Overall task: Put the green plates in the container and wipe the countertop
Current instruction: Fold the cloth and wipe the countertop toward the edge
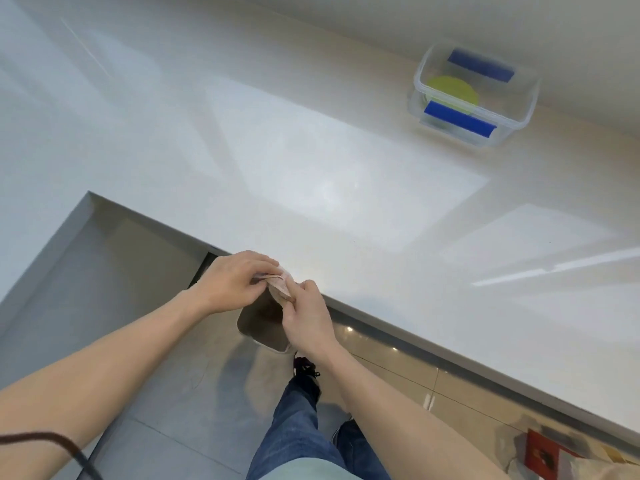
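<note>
A clear plastic container (519, 119) with blue clips stands at the far right of the white countertop (311, 174). Green plates (450, 89) lie inside it. Both hands meet at the counter's front edge. My left hand (235, 284) and my right hand (306, 317) pinch a small pinkish cloth (281, 287) between them. The cloth is bunched up and mostly hidden by my fingers.
The countertop is L-shaped, with a corner cut-out at the left. Below the hands a small bin (263, 327) stands on the grey floor. My legs in jeans (298, 427) are under the counter edge. A patterned rug (554, 452) lies at the lower right.
</note>
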